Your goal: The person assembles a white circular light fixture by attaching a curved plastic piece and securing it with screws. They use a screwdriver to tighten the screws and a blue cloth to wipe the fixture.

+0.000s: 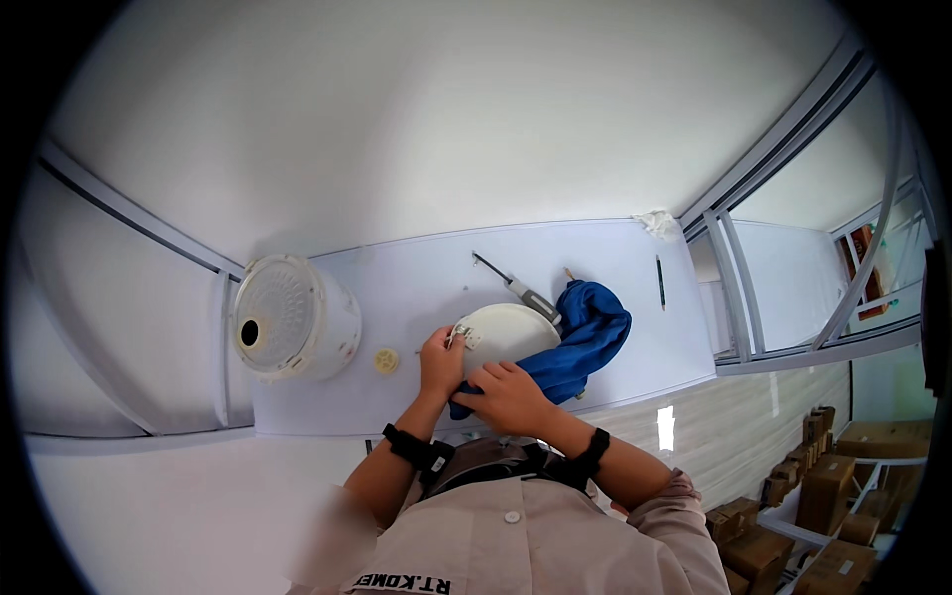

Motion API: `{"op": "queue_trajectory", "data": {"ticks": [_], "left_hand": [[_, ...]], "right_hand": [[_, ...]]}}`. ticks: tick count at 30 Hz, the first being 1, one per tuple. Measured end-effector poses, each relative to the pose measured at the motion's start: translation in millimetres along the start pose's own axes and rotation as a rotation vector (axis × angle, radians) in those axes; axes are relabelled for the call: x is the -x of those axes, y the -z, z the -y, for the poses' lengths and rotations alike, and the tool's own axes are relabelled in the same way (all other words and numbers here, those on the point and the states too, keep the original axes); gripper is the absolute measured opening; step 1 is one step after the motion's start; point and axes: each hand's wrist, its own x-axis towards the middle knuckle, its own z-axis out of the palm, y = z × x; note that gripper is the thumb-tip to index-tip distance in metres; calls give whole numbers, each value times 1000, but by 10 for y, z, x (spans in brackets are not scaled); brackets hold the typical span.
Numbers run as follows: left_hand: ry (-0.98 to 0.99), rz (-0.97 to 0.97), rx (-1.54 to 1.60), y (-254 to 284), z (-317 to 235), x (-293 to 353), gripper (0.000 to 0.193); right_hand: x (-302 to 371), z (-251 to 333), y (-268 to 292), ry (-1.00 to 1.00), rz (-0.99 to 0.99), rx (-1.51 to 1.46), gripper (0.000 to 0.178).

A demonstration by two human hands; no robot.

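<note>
A shallow white round cover (511,332) lies in front of me on the table, partly hidden by a bunched blue cloth (595,332). At the cover's left rim my left hand (442,362) is closed, its fingertips pinching a small white fitting (468,337) with what looks like a thin wire. My right hand (506,397) rests closer to me, its fingers bent over a fold of the blue cloth and touching it near the left hand. Just beyond the cover lies a grey-handled screwdriver (534,297), its shaft pointing to the far left.
On the left of the white table (397,268) stands a white bucket (342,322) with a holed lid. A small yellowish disc (386,360) lies beside it. To the right are a dark pencil (661,283) and crumpled white tissue (656,224). Cardboard boxes (828,491) stand at the lower right.
</note>
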Motion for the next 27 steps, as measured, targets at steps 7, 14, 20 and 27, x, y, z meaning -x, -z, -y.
{"op": "queue_trajectory", "data": {"ticks": [7, 14, 20, 27], "left_hand": [[78, -13, 138, 36, 205, -87, 28], [75, -36, 167, 67, 235, -135, 29], [26, -37, 99, 52, 234, -106, 30], [47, -1, 168, 117, 295, -101, 36]], "right_hand": [[-18, -33, -77, 14, 33, 14, 31], [339, -244, 198, 13, 224, -2, 29], [221, -478, 255, -308, -51, 107, 26], [186, -818, 609, -691, -756, 68, 19]]}}
